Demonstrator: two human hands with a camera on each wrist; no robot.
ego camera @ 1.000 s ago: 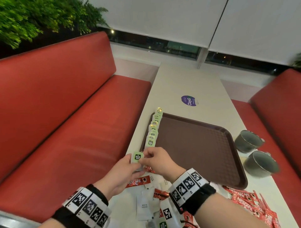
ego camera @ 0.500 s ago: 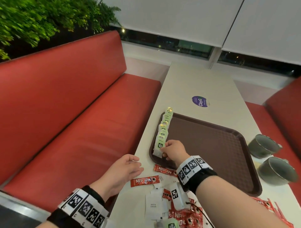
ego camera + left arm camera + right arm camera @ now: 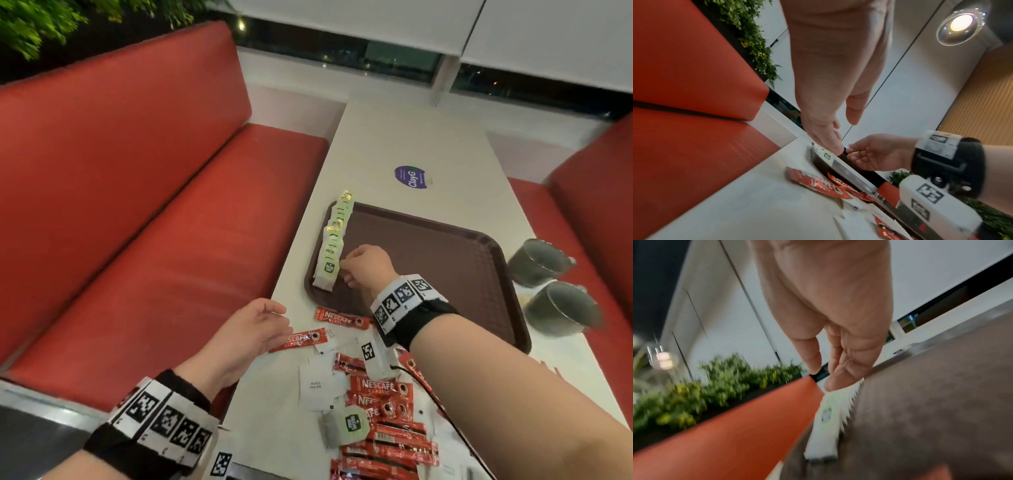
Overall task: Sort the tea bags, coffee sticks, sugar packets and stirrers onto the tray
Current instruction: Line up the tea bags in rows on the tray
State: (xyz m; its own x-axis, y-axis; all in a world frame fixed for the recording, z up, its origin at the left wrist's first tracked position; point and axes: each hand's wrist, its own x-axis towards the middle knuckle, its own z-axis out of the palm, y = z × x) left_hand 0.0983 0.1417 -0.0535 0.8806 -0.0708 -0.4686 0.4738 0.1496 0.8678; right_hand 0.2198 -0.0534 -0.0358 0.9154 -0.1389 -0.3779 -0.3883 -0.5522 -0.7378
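Two hands share the work, seen first from the head view; the right hand (image 3: 366,270) reaches over the near-left corner of the dark brown plastic tray (image 3: 486,274), its curled fingers (image 3: 346,265) at the near end of the overlapping row of pale green tea bags (image 3: 332,246) that runs along the tray's left rim, long axis pointing away from the person; whether those fingers pinch the last bag or only nudge it cannot be told from here; the left hand (image 3: 246,332) hovers just short of the tray's near rim, fingers loosely spread and holding nothing, tips close to a red foil coffee stick (image 3: 299,340) lying crosswise on the white bench (image 3: 404,144); that stick, I judge, is the likeliest next pick, and the left hand is the nearer one; further from the tray lie white paper sugar packets (image 3: 317,387), more red sticks and one stray green tea bag (image 3: 346,426); two grey cups (image 3: 548,284) stand beyond the tray's right rim; no stirrers can be made out.

From the left wrist, the left hand (image 3: 830,113) is flat and relaxed above the tray's corner, empty; the right hand (image 3: 877,154) is half curled beside the row.

From the right wrist, though blurred, the fingers (image 3: 840,379) press on the serrated top of the row's far bags (image 3: 830,415), thumb apart; nothing looks lifted.
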